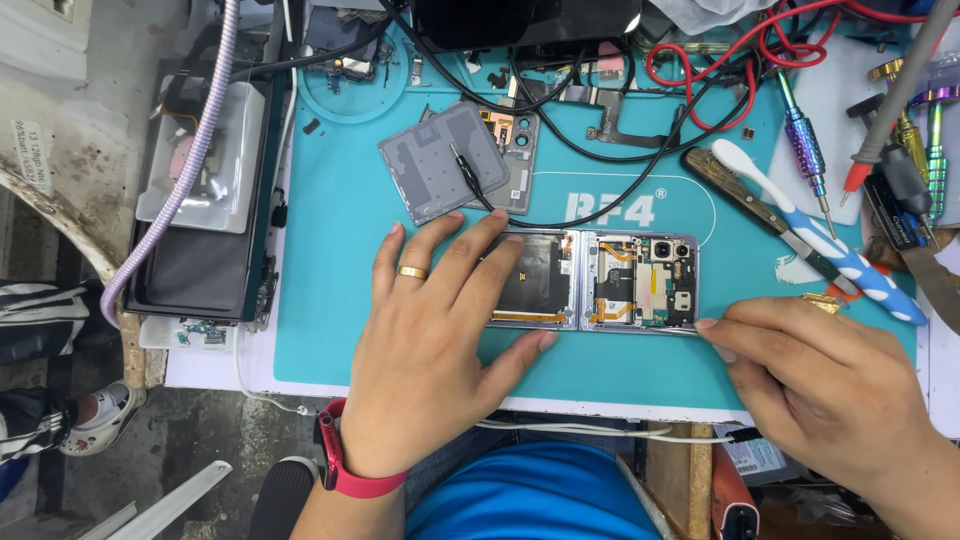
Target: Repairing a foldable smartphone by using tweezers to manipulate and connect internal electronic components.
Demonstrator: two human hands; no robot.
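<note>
A: Progress looks partial. The opened grey folding phone with its back covers off (pixel 596 281) lies flat in the middle of the teal rubber work mat (pixel 340 220) on the counter, boards, camera modules and orange flex cables bare.

B: And the hands?

A: The left hand (pixel 440 350), a gold ring on one finger, presses flat with spread fingers on the phone's left half, grasping nothing. The right hand (pixel 820 385) touches the phone's lower right corner with its fingertips; whether it pinches anything, I cannot tell.

B: What is off?

A: A grey back panel (pixel 445 162) rests just above the phone, black tweezers (pixel 466 172) on it. I judge the internals still mounted.
</note>
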